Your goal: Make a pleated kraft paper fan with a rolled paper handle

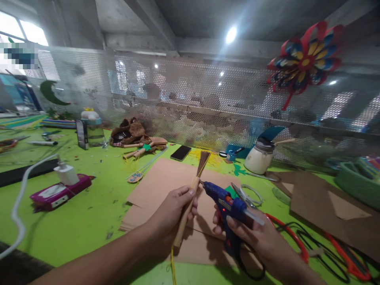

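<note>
My left hand [177,206] is closed around a small handmade broom [184,222], a rolled tan paper handle with brown bristles [204,161] fanning out at its top. Yellow string [173,261] hangs from its lower end, and a strand crosses near the bristles. In my right hand [252,233] is a blue hot glue gun [218,194] with a clear glue stick [254,217] poking from its back and a small red light lit. Its nozzle points left, at or very near the handle just below the bristles; I cannot tell whether they touch. Beneath both hands lie tan paper sheets [157,178].
Scissors with red handles [289,233] and black cables [320,249] lie at right, beside brown cardboard [314,202]. A white jar [259,158], a phone [181,152] and paper-roll pieces [139,151] stand or lie farther back. At left is a purple power strip [61,192] with a white charger.
</note>
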A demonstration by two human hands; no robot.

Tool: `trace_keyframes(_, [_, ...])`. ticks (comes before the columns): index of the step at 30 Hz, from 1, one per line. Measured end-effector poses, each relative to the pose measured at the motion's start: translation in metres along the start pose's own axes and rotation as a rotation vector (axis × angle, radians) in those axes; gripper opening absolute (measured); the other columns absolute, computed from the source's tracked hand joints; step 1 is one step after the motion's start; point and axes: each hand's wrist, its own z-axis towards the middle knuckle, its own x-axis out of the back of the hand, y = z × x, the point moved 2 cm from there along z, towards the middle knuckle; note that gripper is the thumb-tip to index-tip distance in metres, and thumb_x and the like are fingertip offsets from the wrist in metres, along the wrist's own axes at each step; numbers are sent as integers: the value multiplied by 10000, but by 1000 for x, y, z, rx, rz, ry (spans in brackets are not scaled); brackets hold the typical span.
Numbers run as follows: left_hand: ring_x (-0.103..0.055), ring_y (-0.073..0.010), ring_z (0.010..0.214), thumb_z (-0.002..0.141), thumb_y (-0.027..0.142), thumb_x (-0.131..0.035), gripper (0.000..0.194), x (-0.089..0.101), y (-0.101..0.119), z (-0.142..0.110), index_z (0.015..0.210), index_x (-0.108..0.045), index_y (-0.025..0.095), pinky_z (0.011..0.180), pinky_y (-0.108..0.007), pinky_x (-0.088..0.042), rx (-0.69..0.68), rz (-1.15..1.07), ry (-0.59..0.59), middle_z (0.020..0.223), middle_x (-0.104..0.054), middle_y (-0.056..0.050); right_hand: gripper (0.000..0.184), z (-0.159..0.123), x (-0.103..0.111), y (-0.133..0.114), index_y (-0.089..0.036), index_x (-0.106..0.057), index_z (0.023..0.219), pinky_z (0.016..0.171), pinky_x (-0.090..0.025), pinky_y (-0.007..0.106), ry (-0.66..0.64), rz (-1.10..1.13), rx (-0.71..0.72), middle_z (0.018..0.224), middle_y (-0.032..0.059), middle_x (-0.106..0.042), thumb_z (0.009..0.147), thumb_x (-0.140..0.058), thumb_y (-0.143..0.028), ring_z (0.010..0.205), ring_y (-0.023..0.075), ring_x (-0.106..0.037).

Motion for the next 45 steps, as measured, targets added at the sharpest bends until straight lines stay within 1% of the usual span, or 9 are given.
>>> trace_keyframes(7, [-449, -43, 471, 851, 250, -589, 109, -1, 1, 1, 837, -589, 143, 450, -136, -324, 2, -24, 5, 622, -530, 14, 446, 1, 0, 3, -176, -701, 936, 680, -484, 308, -29, -10, -4, 730, 41, -662, 762, -664, -585, 712, 192, -596])
trace_keyframes(13, [-470, -48, 503, 839, 264, -615, 136, 0, -2, 0, 892, -602, 140, 458, -136, -337, 13, -42, -8, 647, -535, 14, 396, 1, 0, 3, -175, -696, 939, 714, -490, 315, 3, 57, -8, 813, 58, -672, 819, -621, -545, 753, 191, -619])
trace_keyframes(18, [-443, -41, 475, 852, 243, -595, 117, 0, -1, 0, 897, -602, 136, 442, -134, -329, 26, -67, 5, 637, -526, 19, 398, 1, -2, 3, -179, -687, 938, 652, -474, 287, -21, 31, 6, 796, 59, -678, 814, -624, -551, 746, 193, -609])
trace_keyframes(23, [-466, -47, 471, 875, 211, -552, 82, 0, 1, 2, 870, -584, 135, 452, -135, -356, 0, -61, -21, 640, -529, 14, 416, -1, -3, 0, -166, -697, 881, 631, -471, 273, -14, -9, -15, 751, 50, -668, 758, -680, -564, 705, 181, -596])
trace_keyframes(27, [-463, -48, 472, 875, 212, -549, 88, 2, 0, 3, 858, -587, 134, 448, -134, -351, 8, -59, -24, 633, -522, 15, 461, -1, -3, 1, -164, -701, 913, 613, -476, 270, -17, -8, -38, 752, 54, -664, 779, -637, -600, 682, 166, -582])
trace_keyframes(31, [-480, -49, 482, 869, 234, -569, 107, 1, 0, 1, 841, -590, 133, 457, -134, -355, 13, -53, -25, 647, -547, 4, 419, 1, 0, 3, -169, -695, 955, 658, -474, 278, -35, 26, -20, 763, 59, -671, 811, -629, -558, 727, 172, -592])
trace_keyframes(34, [-480, -50, 478, 858, 233, -585, 102, 0, 0, 0, 884, -599, 135, 449, -135, -346, 16, -56, -32, 647, -552, 7, 400, 1, 2, 3, -169, -694, 970, 665, -476, 285, -35, 3, -3, 788, 67, -671, 832, -615, -536, 749, 179, -587])
trace_keyframes(40, [-447, -40, 456, 858, 201, -565, 71, 1, -1, 2, 840, -570, 132, 422, -127, -317, 33, -101, -32, 636, -521, 17, 369, 1, 1, 3, -178, -693, 944, 643, -475, 275, -55, 5, -8, 750, 51, -663, 835, -619, -523, 706, 161, -577])
trace_keyframes(45, [-426, -40, 443, 877, 185, -525, 72, 1, 1, 3, 877, -569, 128, 414, -131, -309, 34, -106, -34, 627, -510, 19, 383, 0, -2, 4, -172, -684, 894, 619, -476, 276, -79, 17, -45, 779, 63, -659, 809, -637, -543, 702, 169, -582])
